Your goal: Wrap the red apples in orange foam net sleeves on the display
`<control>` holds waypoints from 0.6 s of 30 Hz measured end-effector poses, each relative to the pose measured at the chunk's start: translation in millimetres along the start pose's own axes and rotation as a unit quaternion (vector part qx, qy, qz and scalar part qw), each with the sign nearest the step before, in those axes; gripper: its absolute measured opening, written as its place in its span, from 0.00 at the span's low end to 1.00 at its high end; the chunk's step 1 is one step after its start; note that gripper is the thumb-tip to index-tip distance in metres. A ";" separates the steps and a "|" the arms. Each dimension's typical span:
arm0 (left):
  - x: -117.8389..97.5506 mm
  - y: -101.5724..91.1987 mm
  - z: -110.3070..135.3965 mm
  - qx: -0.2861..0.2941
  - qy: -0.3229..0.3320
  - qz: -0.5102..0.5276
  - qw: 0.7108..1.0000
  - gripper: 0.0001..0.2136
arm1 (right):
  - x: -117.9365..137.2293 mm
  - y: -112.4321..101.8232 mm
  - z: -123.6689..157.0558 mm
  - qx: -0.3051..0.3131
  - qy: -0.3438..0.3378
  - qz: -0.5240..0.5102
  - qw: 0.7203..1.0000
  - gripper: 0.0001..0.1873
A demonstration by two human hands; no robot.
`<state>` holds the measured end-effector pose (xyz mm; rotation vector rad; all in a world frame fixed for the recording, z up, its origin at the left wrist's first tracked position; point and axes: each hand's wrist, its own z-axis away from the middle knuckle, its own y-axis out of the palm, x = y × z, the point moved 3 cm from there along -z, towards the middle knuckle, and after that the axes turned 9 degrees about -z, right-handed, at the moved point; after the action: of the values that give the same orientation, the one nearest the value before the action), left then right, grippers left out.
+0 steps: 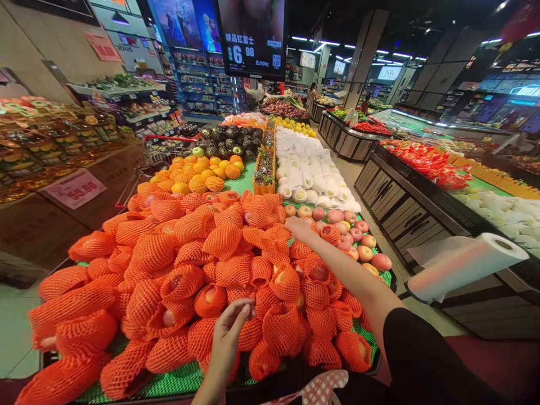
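Note:
My left hand (231, 325) is above the front of a large heap of apples in orange foam nets (236, 272). Its fingers are curled, with thumb and fingertips close together, and nothing shows in them. Stretched far forward, my right hand (300, 229) is at the back right of the heap, where the netted fruit meets bare red apples (335, 216). Its fingers point left and down, mostly out of sight, so I cannot tell whether they grip anything. A netted apple (331, 234) lies just right of that hand.
Behind the heap are oranges (198, 174), dark-netted fruit (228, 140) and white-wrapped fruit (306, 166). A planter box (264, 180) divides them. A plastic bag roll (468, 267) stands at the right. A price screen (253, 39) hangs overhead. A shopping cart (147, 160) is at the left.

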<state>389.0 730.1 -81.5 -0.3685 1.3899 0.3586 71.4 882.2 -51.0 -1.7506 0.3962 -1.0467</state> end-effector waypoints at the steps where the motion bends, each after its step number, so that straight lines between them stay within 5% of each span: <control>1: -2.4 -0.1 0.5 0.009 -0.002 -0.005 1.000 0.20 | 4.7 -2.4 2.9 0.000 -0.011 -0.010 1.000 0.08; 5: -5.2 0.4 4.5 0.054 0.023 -0.005 0.998 0.20 | 24.0 -23.5 34.9 -0.052 -0.014 -0.045 0.998 0.12; 9: 4.3 18.9 8.0 0.113 0.044 -0.017 0.992 0.22 | 60.3 -34.5 114.1 -0.104 -0.025 -0.151 0.983 0.10; 13: 12.1 53.7 11.4 0.158 0.065 -0.067 0.983 0.28 | 97.9 -7.5 212.1 0.021 -0.126 -0.302 0.945 0.05; 18: 8.8 86.8 16.7 0.193 0.139 -0.274 0.932 0.06 | 57.5 9.2 281.7 -0.109 0.075 -0.432 0.892 0.10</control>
<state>365.6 815.2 -91.4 -0.4723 1.5240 -0.4401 330.5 1006.4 -63.0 -2.1038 -0.2322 -1.8226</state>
